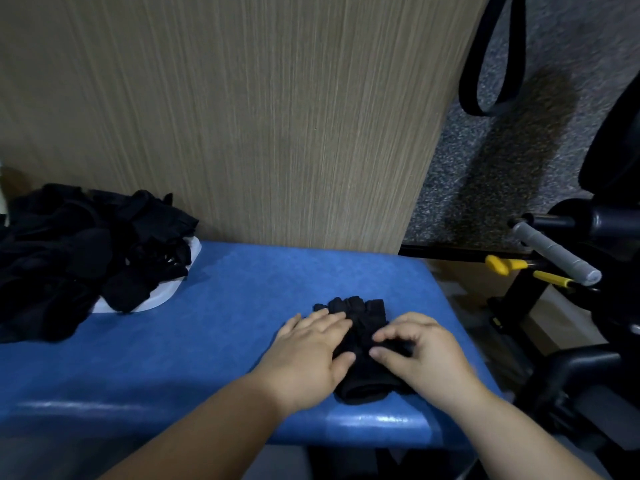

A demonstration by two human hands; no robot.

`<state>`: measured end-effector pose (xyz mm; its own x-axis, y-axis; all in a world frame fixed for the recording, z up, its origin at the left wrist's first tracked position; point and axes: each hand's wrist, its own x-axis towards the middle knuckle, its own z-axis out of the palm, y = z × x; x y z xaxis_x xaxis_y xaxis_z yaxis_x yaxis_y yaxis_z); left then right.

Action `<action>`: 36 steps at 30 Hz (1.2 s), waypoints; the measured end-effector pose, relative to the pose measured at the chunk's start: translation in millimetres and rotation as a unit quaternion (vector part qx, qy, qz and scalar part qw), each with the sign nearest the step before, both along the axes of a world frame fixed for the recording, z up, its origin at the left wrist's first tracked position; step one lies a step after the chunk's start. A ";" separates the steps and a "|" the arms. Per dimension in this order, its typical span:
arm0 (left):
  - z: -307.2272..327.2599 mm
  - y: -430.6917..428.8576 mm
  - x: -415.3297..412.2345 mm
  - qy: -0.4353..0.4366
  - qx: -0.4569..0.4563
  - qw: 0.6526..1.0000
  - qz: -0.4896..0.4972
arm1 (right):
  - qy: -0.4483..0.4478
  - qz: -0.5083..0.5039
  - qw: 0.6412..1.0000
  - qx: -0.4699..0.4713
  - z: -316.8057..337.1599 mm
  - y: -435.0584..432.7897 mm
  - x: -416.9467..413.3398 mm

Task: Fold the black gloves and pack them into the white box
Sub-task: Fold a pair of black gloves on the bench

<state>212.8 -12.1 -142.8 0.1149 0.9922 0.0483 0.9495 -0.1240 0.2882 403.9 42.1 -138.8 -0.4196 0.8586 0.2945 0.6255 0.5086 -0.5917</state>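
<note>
A pair of black fingerless gloves (360, 317) lies stacked on the blue padded bench (214, 323), finger ends pointing away from me, cuff toward the front edge. My left hand (308, 358) rests flat on the gloves' left side, fingers spread. My right hand (422, 355) is on their right side, thumb and fingertips pinching the fabric at the middle. A heap of several more black gloves (79, 258) sits at the bench's far left on something white (162, 292), only an edge of which shows.
A wood-grain panel (242, 116) stands behind the bench. To the right are black exercise equipment (588, 358), a grey handle (554, 252), yellow clips (502, 265) and grey carpet. A black strap loop (491, 64) hangs at the upper right.
</note>
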 end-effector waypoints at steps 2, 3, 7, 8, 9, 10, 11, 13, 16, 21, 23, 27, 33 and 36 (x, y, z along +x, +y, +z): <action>-0.3 1.0 -2.1 0.003 -0.022 1.000 -0.003 | -0.034 0.033 0.999 0.007 -2.1 1.3 2.6; -0.1 1.2 -3.1 0.003 -0.032 0.999 -0.007 | -0.037 0.043 0.998 0.014 -3.0 2.4 4.1; -0.5 1.2 -3.2 0.008 -0.039 0.999 -0.020 | -0.038 0.034 0.999 -0.010 1.9 1.5 4.0; 0.0 0.7 -2.2 0.003 -0.037 0.999 -0.023 | -0.030 0.017 0.999 -0.018 3.0 1.0 2.9; 0.7 -0.4 -1.0 -0.003 -0.033 0.999 -0.026 | -0.018 -0.007 1.000 -0.024 4.1 0.8 1.6; 1.4 -1.7 0.2 -0.010 -0.030 0.999 -0.030 | 0.001 -0.035 0.999 -0.035 4.9 1.6 0.5; 2.3 -3.2 1.2 -0.014 -0.026 0.999 -0.033 | 0.016 -0.063 0.997 -0.052 5.4 2.6 0.1; 3.1 -5.4 2.7 -0.020 -0.018 0.999 -0.040 | 0.004 -0.106 0.991 -0.080 5.8 4.8 -0.8; 3.0 -6.6 4.1 -0.031 0.008 0.999 -0.043 | -0.098 -0.144 0.983 -0.053 5.9 8.2 -1.3; 0.4 -7.0 5.9 -0.042 0.014 0.998 -0.042 | -0.134 -0.138 0.976 -0.100 13.3 9.3 -4.4; 0.0 -7.0 5.5 -0.044 0.009 0.998 -0.039 | -0.095 -0.134 0.979 -0.125 13.8 14.3 -3.5; 1.3 -6.9 5.3 -0.045 0.002 0.998 -0.043 | -0.044 -0.150 0.975 -0.157 12.4 21.9 -5.8; 3.1 -5.9 7.8 -0.040 -0.004 0.998 -0.053 | -0.031 -0.163 0.983 -0.080 6.8 18.3 -17.4; 4.0 -2.9 14.7 -0.039 -0.003 0.997 -0.064 | -0.021 -0.159 0.986 -0.037 9.1 16.4 -13.3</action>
<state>227.5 -15.0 -138.8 0.2361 0.9701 0.0564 0.9006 -0.2402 0.3622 390.7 58.5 -129.7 -0.1361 0.9673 0.2138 0.7716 0.2389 -0.5895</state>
